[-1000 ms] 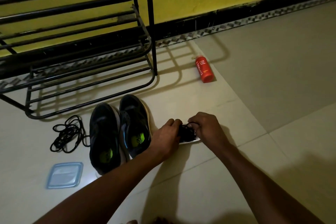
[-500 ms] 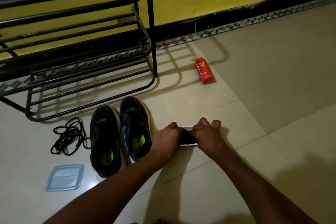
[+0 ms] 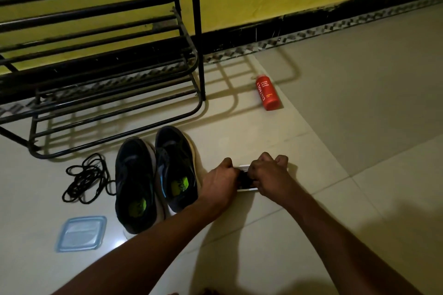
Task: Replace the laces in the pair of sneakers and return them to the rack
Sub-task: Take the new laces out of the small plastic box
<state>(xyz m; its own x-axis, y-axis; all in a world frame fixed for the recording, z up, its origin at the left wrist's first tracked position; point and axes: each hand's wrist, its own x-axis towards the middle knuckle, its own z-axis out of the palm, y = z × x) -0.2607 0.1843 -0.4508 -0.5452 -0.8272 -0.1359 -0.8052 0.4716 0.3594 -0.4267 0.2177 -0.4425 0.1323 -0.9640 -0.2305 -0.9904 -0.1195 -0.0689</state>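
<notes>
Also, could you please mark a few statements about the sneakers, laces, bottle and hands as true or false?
1. The sneakers stand side by side on the floor. True.
2. The red bottle stands upright on the rack. False: it lies on the floor, right of the rack.
3. The loose black laces lie left of the sneakers. True.
4. The left hand rests on a sneaker. False: it and the right hand grip a small white-edged object right of the sneakers.

Left hand (image 3: 219, 182), right hand (image 3: 269, 175) on container (image 3: 248, 189)
</notes>
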